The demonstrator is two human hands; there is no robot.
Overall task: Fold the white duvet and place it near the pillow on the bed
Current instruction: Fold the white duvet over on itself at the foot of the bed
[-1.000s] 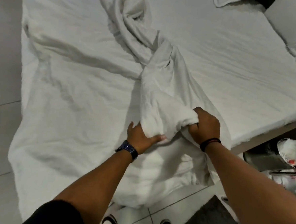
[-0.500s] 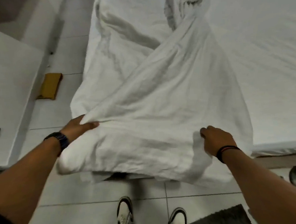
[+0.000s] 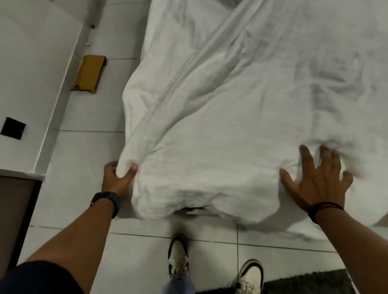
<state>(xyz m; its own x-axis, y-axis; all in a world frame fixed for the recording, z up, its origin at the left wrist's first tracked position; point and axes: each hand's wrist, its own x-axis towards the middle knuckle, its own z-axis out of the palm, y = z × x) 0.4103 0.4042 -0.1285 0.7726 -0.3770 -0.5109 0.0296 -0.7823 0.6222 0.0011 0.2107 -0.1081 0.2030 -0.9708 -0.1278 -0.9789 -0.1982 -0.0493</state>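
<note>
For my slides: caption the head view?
Left hand pinches a duvet corner; right hand rests spread, flat on it.

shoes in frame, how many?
2. One shoe stands on the tiled floor just below the duvet edge; the other shoe is to its right, by the dark mat.

Duvet (image 3: 243,111) overhangs bed's near edge; cardboard (image 3: 89,74) lies left.

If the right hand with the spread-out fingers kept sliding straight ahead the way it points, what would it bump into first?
Probably just more of the rumpled white fabric duvet. The open right hand already lies flat on it, fingers pointing up the bed, and nothing else shows in that line.
</note>
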